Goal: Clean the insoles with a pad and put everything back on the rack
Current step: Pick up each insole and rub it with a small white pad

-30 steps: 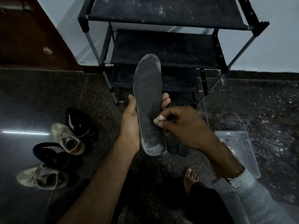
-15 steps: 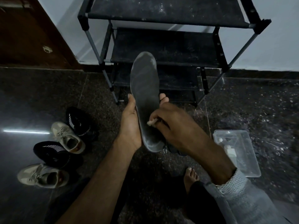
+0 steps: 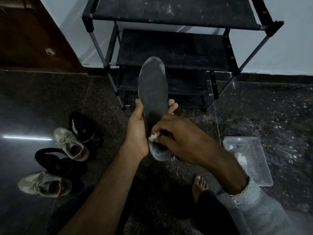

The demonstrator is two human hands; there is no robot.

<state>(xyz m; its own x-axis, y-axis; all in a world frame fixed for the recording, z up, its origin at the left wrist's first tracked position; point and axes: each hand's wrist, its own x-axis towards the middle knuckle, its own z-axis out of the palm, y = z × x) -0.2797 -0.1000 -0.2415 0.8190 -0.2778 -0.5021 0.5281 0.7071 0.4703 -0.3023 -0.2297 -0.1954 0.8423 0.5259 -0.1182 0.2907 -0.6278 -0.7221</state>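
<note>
A grey insole (image 3: 153, 92) stands upright in front of me, toe end up. My left hand (image 3: 138, 131) grips it from behind, thumb on its left edge and fingertips showing past its right edge. My right hand (image 3: 179, 136) pinches a small white pad (image 3: 153, 137) and presses it on the insole's heel part. A black shoe rack (image 3: 171, 48) with several bare shelves stands behind the insole. Other dark insoles on the floor are mostly hidden under my right hand.
Two beige sneakers (image 3: 71, 144) (image 3: 43, 184) and two black striped shoes (image 3: 83, 127) (image 3: 57, 161) lie on the dark stone floor at the left. A clear plastic box (image 3: 249, 160) with small white items sits at the right. My bare foot (image 3: 199, 184) is below it. A brown door (image 3: 30, 34) is at the far left.
My right hand has slid the pad down the insole, from its middle toward the heel. The insole has tilted a little and stays in my left hand.
</note>
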